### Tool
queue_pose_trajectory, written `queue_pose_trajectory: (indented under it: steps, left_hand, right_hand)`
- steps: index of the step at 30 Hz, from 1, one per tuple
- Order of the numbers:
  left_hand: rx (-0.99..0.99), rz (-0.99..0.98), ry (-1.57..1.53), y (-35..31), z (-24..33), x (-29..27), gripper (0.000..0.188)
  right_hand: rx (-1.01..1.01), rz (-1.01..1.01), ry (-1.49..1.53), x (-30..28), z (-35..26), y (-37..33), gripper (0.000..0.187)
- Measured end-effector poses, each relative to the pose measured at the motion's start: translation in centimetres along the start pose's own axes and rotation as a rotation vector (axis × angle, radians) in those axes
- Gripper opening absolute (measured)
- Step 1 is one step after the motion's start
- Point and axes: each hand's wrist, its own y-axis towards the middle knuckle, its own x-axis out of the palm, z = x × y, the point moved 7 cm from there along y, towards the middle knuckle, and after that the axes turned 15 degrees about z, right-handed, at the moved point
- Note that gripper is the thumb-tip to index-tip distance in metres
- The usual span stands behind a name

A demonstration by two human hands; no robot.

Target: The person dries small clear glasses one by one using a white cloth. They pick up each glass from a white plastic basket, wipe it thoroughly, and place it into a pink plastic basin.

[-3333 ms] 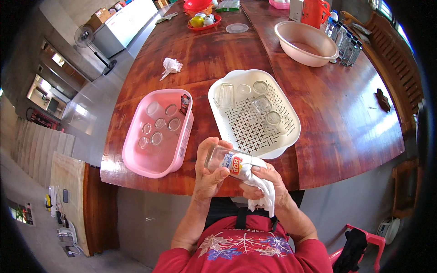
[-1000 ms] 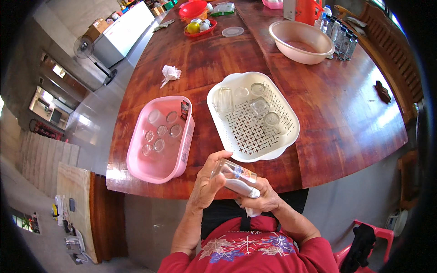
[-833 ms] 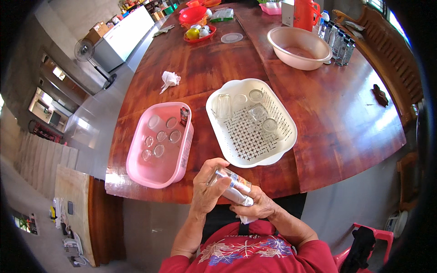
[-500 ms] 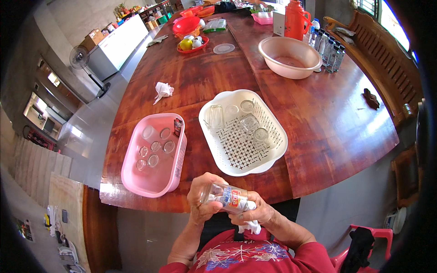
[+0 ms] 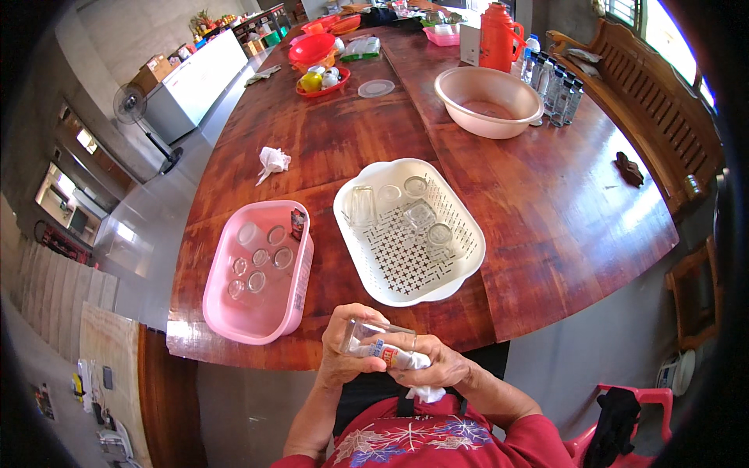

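Over the table's near edge, a clear drinking glass (image 5: 374,331) with a printed blue and red label lies tilted on its side between my hands. My left hand (image 5: 340,360) is closed around its base end. Fingers of my right hand (image 5: 443,362) wrap the mouth end and grip a white cloth (image 5: 426,393), part of which is pushed inside the glass. Just beyond them stands a white perforated basket (image 5: 398,269) with several clear glasses in its far half. To the left, a pink basin (image 5: 226,316) holds several small round glasses and a dark packet (image 5: 298,224).
Crumpled white tissue (image 5: 274,162) lies behind the pink basin. Farther back on the wooden table (image 5: 546,203) are a large pale pink bowl (image 5: 484,125), a red thermos (image 5: 497,39), several dark-capped bottles (image 5: 558,90) and red baskets (image 5: 312,51). A pink chair (image 5: 651,399) stands at right.
The glass has turned in my hands, so its label now faces lower. Both hands keep their hold on the glass and cloth. The whole view has shifted slightly.
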Motion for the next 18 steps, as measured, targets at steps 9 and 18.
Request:
queue_pose_trajectory:
  steps: [9,18]
  left_hand:
    - [0.099,-0.002,0.166,0.2,-0.9,-0.5,0.077]
    - [0.047,0.259,0.182,0.2,-0.1,-2.5,0.075]
  right_hand:
    - [0.121,0.0,0.909,-0.7,2.1,-0.4,0.063]
    - [-0.415,0.44,-0.052,-2.9,-4.1,-1.9,0.047]
